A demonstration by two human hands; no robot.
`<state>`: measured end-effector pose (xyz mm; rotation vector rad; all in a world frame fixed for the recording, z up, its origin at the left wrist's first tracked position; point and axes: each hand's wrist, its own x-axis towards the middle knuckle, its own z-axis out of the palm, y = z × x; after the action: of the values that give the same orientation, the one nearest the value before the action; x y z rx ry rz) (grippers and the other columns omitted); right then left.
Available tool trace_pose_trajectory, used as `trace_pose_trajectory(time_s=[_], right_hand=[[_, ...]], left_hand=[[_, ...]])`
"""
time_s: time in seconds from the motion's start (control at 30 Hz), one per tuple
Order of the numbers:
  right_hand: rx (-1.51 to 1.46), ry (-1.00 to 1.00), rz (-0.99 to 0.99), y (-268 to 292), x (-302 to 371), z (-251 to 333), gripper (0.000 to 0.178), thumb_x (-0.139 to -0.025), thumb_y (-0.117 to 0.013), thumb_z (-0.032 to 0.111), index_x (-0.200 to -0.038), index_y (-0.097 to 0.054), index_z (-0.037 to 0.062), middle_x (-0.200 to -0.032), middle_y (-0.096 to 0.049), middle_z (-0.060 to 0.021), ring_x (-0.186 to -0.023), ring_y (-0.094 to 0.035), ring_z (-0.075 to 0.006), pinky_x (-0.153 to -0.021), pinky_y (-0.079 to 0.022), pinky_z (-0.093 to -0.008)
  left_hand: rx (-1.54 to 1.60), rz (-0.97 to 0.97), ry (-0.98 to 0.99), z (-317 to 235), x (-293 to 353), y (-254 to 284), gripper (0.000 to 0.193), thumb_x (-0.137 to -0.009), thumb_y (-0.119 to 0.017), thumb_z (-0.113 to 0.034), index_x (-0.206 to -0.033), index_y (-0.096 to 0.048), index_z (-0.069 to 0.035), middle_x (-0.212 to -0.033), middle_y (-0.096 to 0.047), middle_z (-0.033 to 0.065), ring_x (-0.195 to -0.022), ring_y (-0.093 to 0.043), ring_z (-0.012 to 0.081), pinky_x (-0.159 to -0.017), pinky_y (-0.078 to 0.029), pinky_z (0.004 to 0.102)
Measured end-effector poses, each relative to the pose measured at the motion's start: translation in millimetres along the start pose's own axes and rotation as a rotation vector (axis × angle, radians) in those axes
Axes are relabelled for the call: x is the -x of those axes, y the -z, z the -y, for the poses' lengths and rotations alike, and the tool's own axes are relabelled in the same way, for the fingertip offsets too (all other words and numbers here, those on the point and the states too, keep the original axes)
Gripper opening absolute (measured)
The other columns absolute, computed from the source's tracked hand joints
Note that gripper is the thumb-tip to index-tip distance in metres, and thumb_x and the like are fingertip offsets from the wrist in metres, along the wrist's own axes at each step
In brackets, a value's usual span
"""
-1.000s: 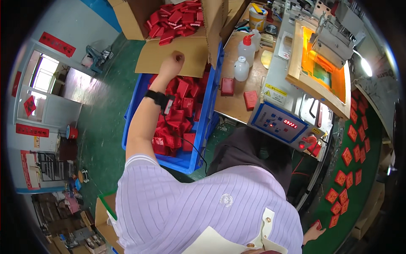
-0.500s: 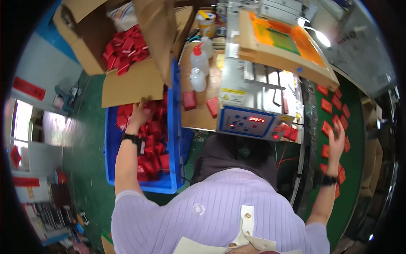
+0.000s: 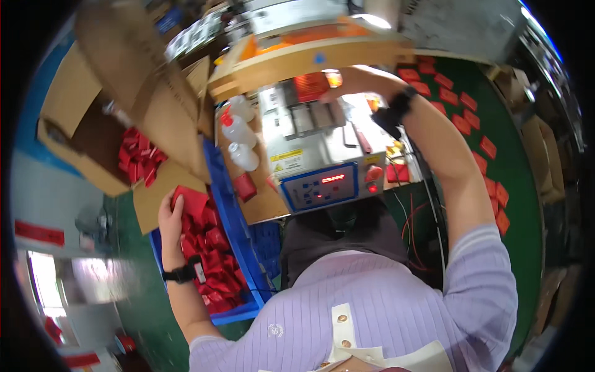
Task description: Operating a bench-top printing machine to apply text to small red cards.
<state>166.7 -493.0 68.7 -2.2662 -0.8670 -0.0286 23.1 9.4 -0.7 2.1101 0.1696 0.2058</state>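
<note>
My left hand [image 3: 169,218] is at the far end of the blue bin [image 3: 224,170], its thumb and fingers closed on a red packet [image 3: 193,203]. Below it, more shiny red packets [image 3: 217,263] lie heaped in the bin. My right hand [image 3: 348,82] reaches under the raised wooden screen frame [image 3: 310,60] of a printing machine [image 3: 310,149]. Its fingertips are at the right edge of a flat red packet [image 3: 310,87] on the machine's top. The frame and motion blur partly hide those fingers, so their grip is unclear.
An open cardboard box [image 3: 74,102] with red packets stands at the left. White plastic bottles [image 3: 238,131] and another red packet [image 3: 245,186] are left of the machine. At the right, several red packets lie spread on a green belt [image 3: 455,180]. Cables [image 3: 406,220] hang below the machine.
My right hand has moved left from the green belt to under the screen frame. My left hand has come up from among the packets with a red packet. The whole view has turned.
</note>
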Motion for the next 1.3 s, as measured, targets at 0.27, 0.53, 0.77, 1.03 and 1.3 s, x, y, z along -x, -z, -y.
trace_pose_trajectory(time_s=[0.27, 0.53, 0.77, 1.03, 1.3], right_hand=[[-0.103, 0.140, -0.325, -15, 13, -19, 0.092, -0.056, -0.082, 0.036, -0.130, -0.039, 0.0051, -0.115, -0.054, -0.0180, -0.101, -0.055, -0.0277, -0.085, -0.045, -0.0340], [0.133, -0.563, -0.723, -18, 283, 9, 0.081, -0.060, -0.074, 0.028, -0.129, -0.040, 0.0018, -0.124, -0.048, -0.0171, -0.114, -0.048, -0.0281, -0.100, -0.034, -0.0360], [0.523, -1.074, -0.890, -69, 467, 4, 0.078, -0.056, -0.080, 0.028, -0.121, -0.047, -0.0012, -0.109, -0.058, -0.0197, -0.103, -0.055, -0.0338, -0.089, -0.043, -0.0385], [0.703, -0.955, -0.845, -77, 473, -18, 0.057, -0.077, -0.067, 0.019, -0.125, -0.044, -0.0008, -0.123, -0.050, -0.0195, -0.114, -0.048, -0.0336, -0.096, -0.039, -0.0396], [-0.082, -0.760, -0.876, -76, 316, -39, 0.050, -0.082, -0.061, 0.011, -0.128, -0.042, 0.0050, -0.112, -0.058, -0.0119, -0.096, -0.057, -0.0182, -0.079, -0.047, -0.0286]], left_hand=[[0.331, 0.141, -0.108, -43, 4, -22, 0.035, -0.091, -0.050, -0.011, -0.124, -0.044, 0.000, -0.114, -0.051, 0.0076, -0.103, -0.050, 0.0145, -0.091, -0.040, 0.0269], [0.546, 0.355, -0.082, -85, -7, -59, 0.038, -0.094, -0.045, -0.011, -0.131, -0.038, -0.005, -0.124, -0.046, 0.0089, -0.109, -0.048, 0.0183, -0.095, -0.039, 0.0330], [0.473, 0.364, -0.177, -136, -14, -92, 0.037, -0.095, -0.041, -0.012, -0.131, -0.039, -0.004, -0.124, -0.046, 0.0099, -0.110, -0.048, 0.0180, -0.095, -0.039, 0.0311], [0.395, 0.646, -0.364, -193, -74, -191, 0.036, -0.093, -0.046, -0.018, -0.125, -0.047, 0.000, -0.116, -0.053, 0.0066, -0.104, -0.050, 0.0133, -0.088, -0.041, 0.0262], [0.792, 0.837, -0.200, -131, -215, -264, 0.048, -0.087, -0.055, -0.040, -0.119, -0.053, -0.005, -0.113, -0.058, 0.0046, -0.102, -0.054, 0.0163, -0.088, -0.041, 0.0285]])
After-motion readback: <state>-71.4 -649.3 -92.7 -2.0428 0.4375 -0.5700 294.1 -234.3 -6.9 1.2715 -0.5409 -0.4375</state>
